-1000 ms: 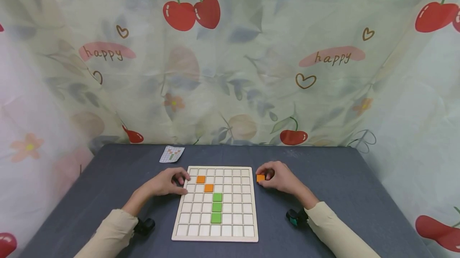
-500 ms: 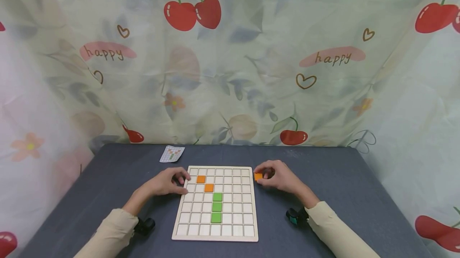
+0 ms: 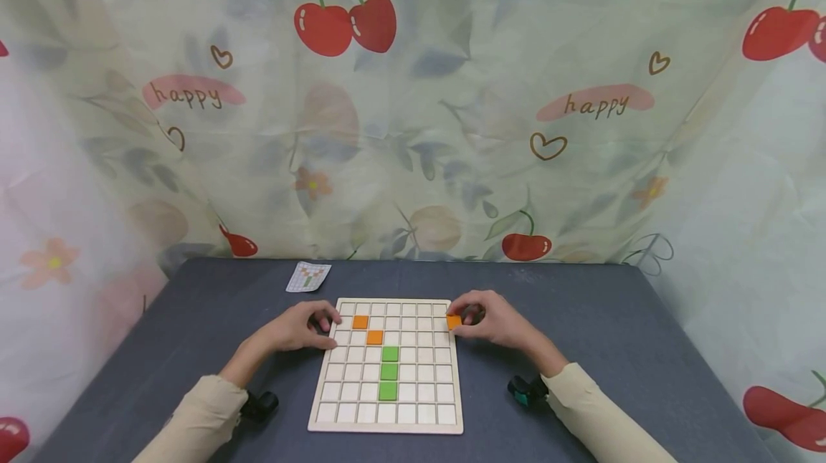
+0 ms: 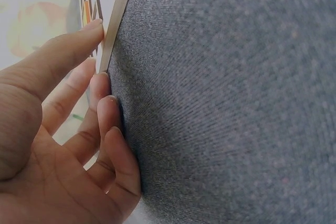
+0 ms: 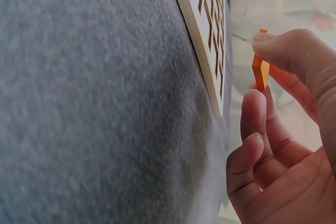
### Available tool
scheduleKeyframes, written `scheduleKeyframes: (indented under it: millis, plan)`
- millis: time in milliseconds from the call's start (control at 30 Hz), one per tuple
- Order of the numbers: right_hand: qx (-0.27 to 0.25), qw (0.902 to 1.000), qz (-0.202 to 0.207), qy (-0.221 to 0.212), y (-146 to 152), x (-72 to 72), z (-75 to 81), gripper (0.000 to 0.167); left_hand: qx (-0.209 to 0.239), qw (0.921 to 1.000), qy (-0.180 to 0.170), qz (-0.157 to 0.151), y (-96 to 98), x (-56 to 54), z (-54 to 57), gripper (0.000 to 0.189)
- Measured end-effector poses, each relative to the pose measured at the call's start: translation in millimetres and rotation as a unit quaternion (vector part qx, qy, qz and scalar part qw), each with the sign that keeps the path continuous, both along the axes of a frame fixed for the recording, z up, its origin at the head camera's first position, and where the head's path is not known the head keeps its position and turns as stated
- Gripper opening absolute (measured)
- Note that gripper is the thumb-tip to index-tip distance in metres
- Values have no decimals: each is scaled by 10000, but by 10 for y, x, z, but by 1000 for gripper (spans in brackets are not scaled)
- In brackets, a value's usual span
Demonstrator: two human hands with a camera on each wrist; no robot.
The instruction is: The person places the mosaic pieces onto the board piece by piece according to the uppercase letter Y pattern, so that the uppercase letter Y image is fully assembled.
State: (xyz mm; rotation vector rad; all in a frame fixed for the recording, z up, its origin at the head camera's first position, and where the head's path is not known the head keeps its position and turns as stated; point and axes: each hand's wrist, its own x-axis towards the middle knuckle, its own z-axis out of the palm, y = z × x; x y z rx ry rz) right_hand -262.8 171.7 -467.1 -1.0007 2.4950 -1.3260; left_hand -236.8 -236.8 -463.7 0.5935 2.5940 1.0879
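Observation:
A pale wooden grid board [image 3: 386,429] lies on the table with white squares across it. Set in its grid are two orange tiles [image 3: 375,337] on a diagonal and a column of green tiles [image 3: 389,371]. My left hand [image 3: 299,326] rests at the board's upper left edge, thumb and fingers touching the rim. In the left wrist view the thumb [image 4: 79,45] lies on that rim. Between thumb and fingertips my right hand [image 3: 493,320] pinches a thin orange square tile [image 3: 454,322], held over the board's upper right edge. The right wrist view shows this tile [image 5: 260,72] tilted edge-on.
A small paper card [image 3: 308,277] printed with a coloured grid pattern lies behind the board, to the left. Dark grey cloth [image 3: 568,305] covers the table. A printed curtain [image 3: 413,126] hangs along the back and sides.
My right hand has moved left with the orange tile, from beside the board to over its right rim. The left hand and the placed tiles stay as they were.

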Motion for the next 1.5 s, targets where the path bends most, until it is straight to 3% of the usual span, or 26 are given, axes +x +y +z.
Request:
scheduleKeyframes:
  millis: [333,867,1500]
  plan:
    - [-14,9996,187,190,-153,52,-65,28,33,10000,11,-5,-3,10,5,34]
    - [258,9994,186,-141,-336,113,-48,25,4,10000,40,-30,7,20,15,33]
    - [214,9988,408,153,-554,74,-78,23,9,10000,25,-26,9,24,24,33]
